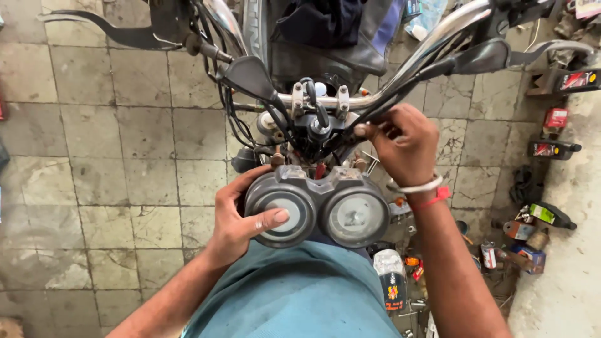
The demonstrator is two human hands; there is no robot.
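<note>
Left hand grips the twin-dial gauge cluster — thumb across one face. Right hand fingers curl into cables under the handlebar — seemingly pinching something. Best keep the cluster supported.

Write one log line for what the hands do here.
left hand: grips twin-dial gauge cluster | right hand: in cables under handlebar

A floor of worn, stained grey stone tiles carried everything. Along its right side lay dark oil bottles, small cans and a black rag, scattered beside a paler concrete strip.
</note>
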